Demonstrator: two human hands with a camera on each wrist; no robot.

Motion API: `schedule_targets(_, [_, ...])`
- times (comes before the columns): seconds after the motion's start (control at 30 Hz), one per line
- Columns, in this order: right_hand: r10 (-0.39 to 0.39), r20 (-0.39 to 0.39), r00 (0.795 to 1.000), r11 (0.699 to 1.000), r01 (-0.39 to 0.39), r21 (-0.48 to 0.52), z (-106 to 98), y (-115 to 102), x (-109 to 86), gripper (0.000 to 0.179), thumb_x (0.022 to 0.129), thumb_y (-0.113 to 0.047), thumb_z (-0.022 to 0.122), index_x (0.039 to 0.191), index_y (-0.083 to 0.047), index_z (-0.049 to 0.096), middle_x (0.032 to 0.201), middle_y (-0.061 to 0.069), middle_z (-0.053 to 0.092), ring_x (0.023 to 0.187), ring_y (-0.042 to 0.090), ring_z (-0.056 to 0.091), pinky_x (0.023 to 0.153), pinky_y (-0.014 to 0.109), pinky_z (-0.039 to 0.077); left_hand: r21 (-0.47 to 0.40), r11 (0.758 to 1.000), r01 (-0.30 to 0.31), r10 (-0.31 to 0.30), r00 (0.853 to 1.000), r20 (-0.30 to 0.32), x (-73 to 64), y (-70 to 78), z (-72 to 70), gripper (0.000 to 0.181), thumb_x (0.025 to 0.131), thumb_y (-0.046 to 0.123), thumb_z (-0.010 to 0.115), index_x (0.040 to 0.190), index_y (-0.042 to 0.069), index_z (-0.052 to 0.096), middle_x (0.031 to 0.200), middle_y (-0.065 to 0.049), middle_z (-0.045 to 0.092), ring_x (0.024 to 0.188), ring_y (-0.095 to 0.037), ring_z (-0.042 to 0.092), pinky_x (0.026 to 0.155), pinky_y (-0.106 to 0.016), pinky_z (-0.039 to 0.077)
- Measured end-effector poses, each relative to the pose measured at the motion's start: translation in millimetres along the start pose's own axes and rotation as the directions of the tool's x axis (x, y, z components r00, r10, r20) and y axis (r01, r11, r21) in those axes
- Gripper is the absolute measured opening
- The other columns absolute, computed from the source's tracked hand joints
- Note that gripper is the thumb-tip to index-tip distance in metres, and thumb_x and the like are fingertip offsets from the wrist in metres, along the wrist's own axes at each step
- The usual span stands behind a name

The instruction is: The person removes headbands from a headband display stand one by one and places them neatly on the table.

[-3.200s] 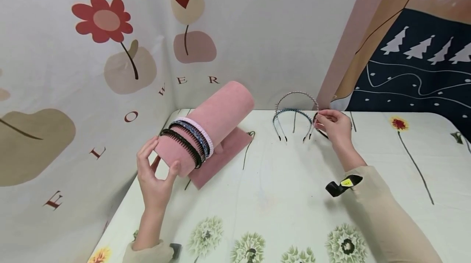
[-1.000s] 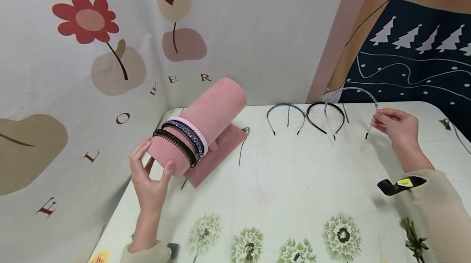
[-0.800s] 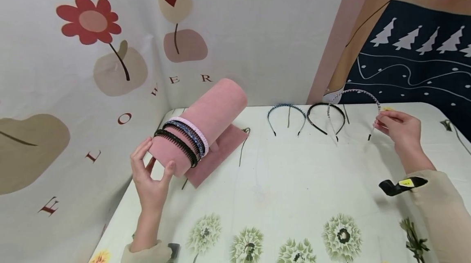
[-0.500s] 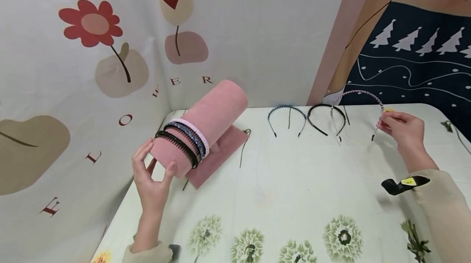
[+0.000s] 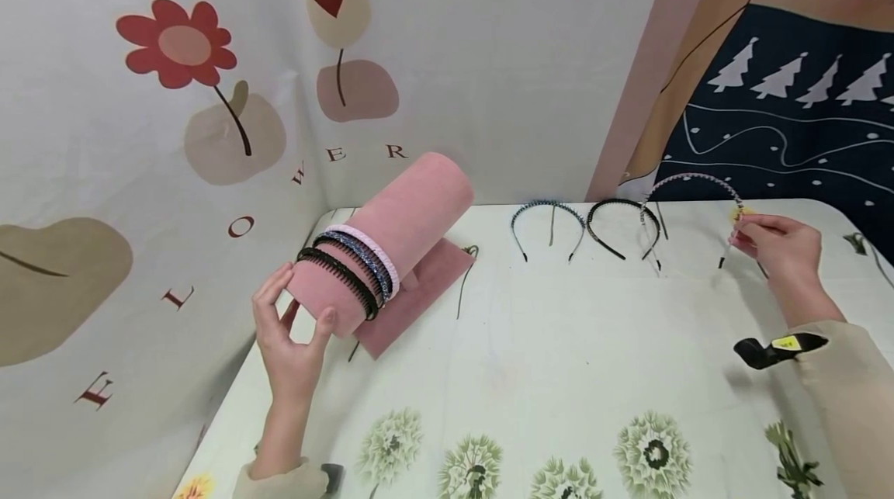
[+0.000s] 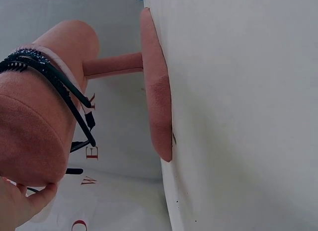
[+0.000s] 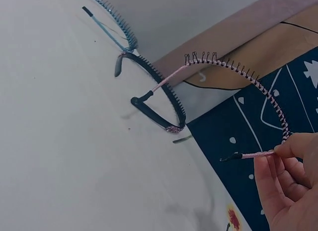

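On the left of the head view, my left hand (image 5: 289, 351) grips the near end of a pink padded headband stand (image 5: 422, 196), thumb and fingers spread around its rim. A black toothed headband (image 5: 342, 272), a glittery blue headband (image 5: 366, 257) and a pale pink headband (image 5: 382, 251) circle the stand's cylinder. At the right, my right hand (image 5: 785, 254) pinches one leg of a thin pink beaded headband (image 7: 248, 76) between thumb and fingers. The held band's arch is up, and its other leg overlaps a black headband (image 5: 624, 202) in view. Left of that is a light blue headband (image 5: 547, 203).
The stand's flat pink base (image 5: 426, 301) rests on a white table cover (image 5: 531, 344) printed with flowers. A pale wall cloth (image 5: 489, 80) with flower prints hangs behind. A dark tree-patterned cloth (image 5: 782, 142) hangs at the back right.
My right hand has moved right with the pink headband, away from the light blue one. The black headband, mostly hidden before, now shows. My left hand keeps its hold on the stand.
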State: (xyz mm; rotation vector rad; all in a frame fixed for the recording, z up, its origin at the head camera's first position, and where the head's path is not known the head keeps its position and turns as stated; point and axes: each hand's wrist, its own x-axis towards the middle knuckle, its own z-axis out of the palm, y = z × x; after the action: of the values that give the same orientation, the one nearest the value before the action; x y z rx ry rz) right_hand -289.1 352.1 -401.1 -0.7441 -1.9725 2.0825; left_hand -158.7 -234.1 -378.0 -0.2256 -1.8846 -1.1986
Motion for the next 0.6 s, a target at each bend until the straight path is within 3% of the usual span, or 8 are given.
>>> schedule_targets(0.23, [-0.004, 0.007, 1.000, 0.997, 0.004, 0.074, -3.0, -2.4, 0.9, 0.023, 0.093, -0.003, 0.060, 0.081, -0.020, 0.070, 0.065, -0.017, 0.065, 0.057, -0.001, 0.065, 0.056, 0.013, 0.056, -0.006, 1.000, -0.001, 0.001, 1.000, -0.003, 0.3, 1.6, 0.5, 0.061, 0.078, 0.001, 0.070, 0.132, -0.015, 0.047, 0.141, -0.025, 0.048, 0.134, -0.011, 0.046, 0.104, -0.013, 0.044])
schedule_targets(0.6, [0.023, -0.002, 1.000, 0.995, -0.022, 0.102, -15.6, -3.0, 10.2, 0.028, 0.092, -0.002, 0.062, 0.075, -0.021, 0.071, 0.063, -0.016, 0.066, 0.056, 0.001, 0.066, 0.054, 0.015, 0.056, -0.018, 1.000, -0.003, 0.003, 1.000, 0.004, 1.2, 0.6, 2.1, 0.062, 0.079, 0.002, 0.070, 0.133, -0.014, 0.046, 0.142, -0.025, 0.047, 0.133, -0.013, 0.047, 0.104, -0.014, 0.045])
